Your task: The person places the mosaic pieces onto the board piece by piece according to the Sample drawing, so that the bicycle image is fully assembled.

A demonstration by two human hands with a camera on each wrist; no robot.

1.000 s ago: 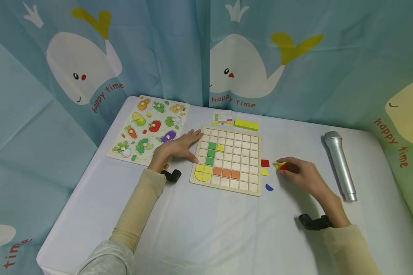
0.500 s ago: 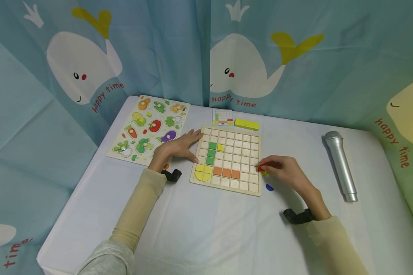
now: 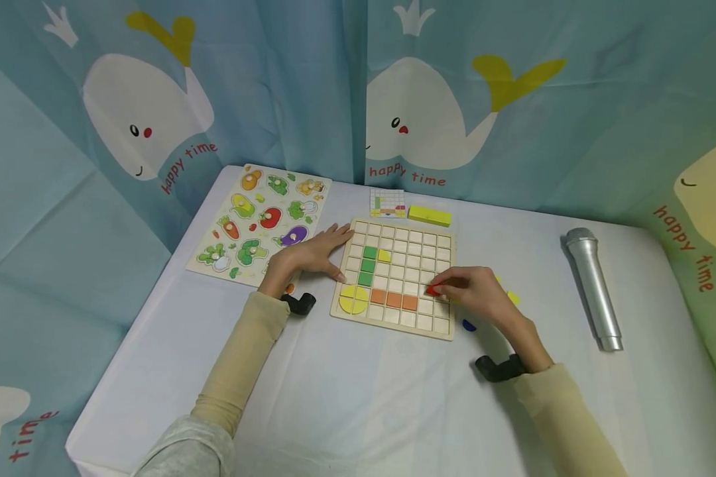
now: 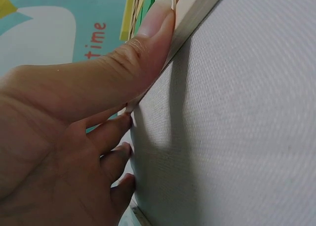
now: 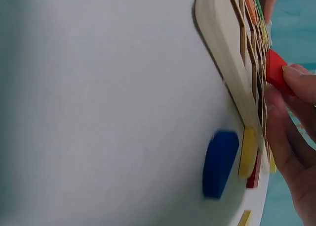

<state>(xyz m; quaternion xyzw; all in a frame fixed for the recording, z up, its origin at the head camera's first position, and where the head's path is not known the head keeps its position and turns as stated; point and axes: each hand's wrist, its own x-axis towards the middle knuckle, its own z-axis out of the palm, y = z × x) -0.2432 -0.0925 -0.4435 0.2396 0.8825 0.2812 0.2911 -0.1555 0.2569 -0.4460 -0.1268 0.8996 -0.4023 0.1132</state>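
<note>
My right hand [image 3: 477, 290] pinches a red piece [image 3: 433, 290] between thumb and fingertips, close over the right part of the wooden grid board [image 3: 414, 248]. In the right wrist view the red piece [image 5: 277, 70] shows a curved edge. My left hand [image 3: 316, 254] rests at the board's left edge, fingers spread, its thumb [image 4: 155, 25] lying over the rim. On the board are a column of green squares [image 3: 367, 265], a yellow quarter piece [image 3: 384, 256], a row of orange squares [image 3: 394, 300] and a yellow circle [image 3: 353, 299] of quarter pieces.
Right of the board lie a blue half-round piece [image 3: 469, 325] and loose yellow pieces [image 3: 513, 297]; a red one [image 5: 253, 174] sits against its edge. Behind stand a pattern card [image 3: 387, 204] and yellow box [image 3: 429, 215]. A vegetable puzzle [image 3: 262, 225] lies left, a silver microphone [image 3: 595, 289] right.
My right hand has moved left from the loose pieces to above the board, carrying the red piece. Yellow pieces it had covered now show. My left hand stays put.
</note>
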